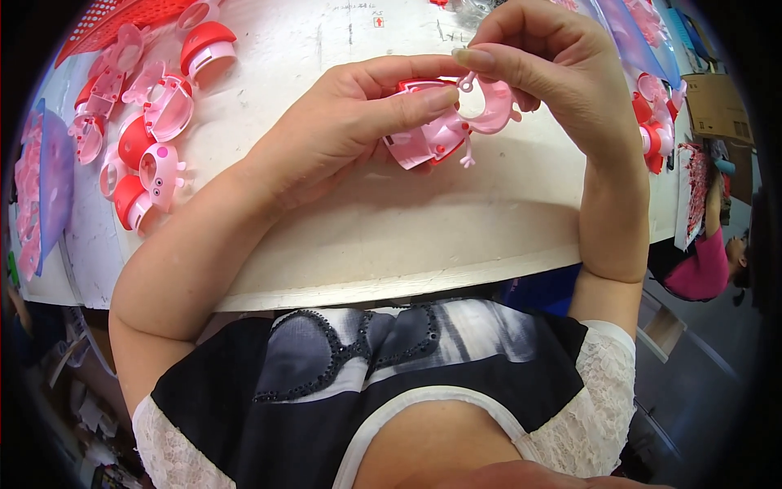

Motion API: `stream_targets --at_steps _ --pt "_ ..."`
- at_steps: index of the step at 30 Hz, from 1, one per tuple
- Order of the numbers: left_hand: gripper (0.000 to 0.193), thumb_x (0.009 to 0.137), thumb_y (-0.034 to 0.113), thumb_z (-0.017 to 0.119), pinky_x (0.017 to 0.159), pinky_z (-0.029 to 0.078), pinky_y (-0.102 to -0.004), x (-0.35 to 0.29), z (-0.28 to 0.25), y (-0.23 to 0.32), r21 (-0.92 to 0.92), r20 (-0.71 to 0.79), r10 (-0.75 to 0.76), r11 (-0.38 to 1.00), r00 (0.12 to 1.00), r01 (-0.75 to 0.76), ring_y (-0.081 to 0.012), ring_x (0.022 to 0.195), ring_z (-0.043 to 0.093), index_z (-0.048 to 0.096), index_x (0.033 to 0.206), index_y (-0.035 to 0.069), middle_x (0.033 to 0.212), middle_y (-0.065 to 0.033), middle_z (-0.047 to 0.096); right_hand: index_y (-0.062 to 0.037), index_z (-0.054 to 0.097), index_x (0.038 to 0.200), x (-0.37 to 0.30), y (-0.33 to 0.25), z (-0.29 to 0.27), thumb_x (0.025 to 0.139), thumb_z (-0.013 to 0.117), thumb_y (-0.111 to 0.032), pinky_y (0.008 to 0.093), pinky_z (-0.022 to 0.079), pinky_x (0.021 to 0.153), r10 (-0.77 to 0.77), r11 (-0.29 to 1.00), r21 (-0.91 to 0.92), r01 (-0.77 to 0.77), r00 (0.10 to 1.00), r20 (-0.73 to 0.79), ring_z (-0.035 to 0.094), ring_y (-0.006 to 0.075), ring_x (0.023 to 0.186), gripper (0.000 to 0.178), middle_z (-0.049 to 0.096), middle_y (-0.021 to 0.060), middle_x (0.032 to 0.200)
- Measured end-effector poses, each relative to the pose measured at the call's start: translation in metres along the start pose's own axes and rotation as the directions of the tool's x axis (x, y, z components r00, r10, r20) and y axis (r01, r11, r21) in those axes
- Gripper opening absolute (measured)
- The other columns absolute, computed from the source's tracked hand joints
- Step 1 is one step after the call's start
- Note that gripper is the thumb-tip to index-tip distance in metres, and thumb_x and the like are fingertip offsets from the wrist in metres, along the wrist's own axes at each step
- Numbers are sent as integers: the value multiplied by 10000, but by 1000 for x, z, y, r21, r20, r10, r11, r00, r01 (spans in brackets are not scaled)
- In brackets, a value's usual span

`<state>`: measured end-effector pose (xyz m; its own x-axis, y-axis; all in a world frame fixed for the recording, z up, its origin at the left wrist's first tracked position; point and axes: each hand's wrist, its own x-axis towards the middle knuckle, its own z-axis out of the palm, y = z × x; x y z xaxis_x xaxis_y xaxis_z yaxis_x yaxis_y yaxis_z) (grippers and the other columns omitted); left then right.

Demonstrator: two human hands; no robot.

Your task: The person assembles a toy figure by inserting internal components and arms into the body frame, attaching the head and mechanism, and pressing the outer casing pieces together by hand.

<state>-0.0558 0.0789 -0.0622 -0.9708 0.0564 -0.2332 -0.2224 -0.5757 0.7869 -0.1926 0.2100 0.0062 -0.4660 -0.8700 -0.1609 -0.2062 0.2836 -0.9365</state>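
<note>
Over the white, flat tabletop (366,244), I see left hand (350,102) curled firmly round a pink-and-red plastic figure (440,138), right hand (554,73) fingertips pinched on a small pink looped piece (466,83), which a slack pinch could drop.

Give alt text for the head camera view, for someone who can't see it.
A person's left hand grips a pink-and-red toy part above a white table while the right hand pinches a small pink piece at its edge. More pink and red parts lie at left.
</note>
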Motion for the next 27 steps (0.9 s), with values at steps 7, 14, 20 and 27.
stream_targets --at_steps 7,14,20,27 --pt "311 836 184 609 740 477 -205 -1 -2 -3 35 -85 68 997 994 -65 -94 847 578 583 1099 20 952 -54 611 43 612 816 42 48 10 781 635 -14 152 421 530 -904 428 325 843 402 147 537 46 619 70 609 28 700" --pt "310 859 206 570 640 534 -280 1 -4 -2 41 -117 10 999 993 -5 -133 794 618 542 1100 13 937 -62 603 43 619 908 2 20 -7 784 592 49 204 452 654 -234 945 -188 269 954 187 558 91 741 126 606 52 833" --pt "411 803 142 619 722 531 -274 -4 -3 4 56 -66 -9 998 998 12 -151 835 617 500 1176 17 984 -93 599 38 610 876 55 57 -1 783 646 -33 145 412 512 -888 450 551 703 421 188 521 39 589 122 610 27 706" --pt "449 736 55 668 771 504 -254 3 -1 0 26 -81 13 1000 997 -11 -135 831 612 506 1139 -56 955 -107 608 27 626 830 7 8 -8 769 659 -43 165 448 553 -167 983 -72 171 984 63 559 62 626 98 624 49 723"
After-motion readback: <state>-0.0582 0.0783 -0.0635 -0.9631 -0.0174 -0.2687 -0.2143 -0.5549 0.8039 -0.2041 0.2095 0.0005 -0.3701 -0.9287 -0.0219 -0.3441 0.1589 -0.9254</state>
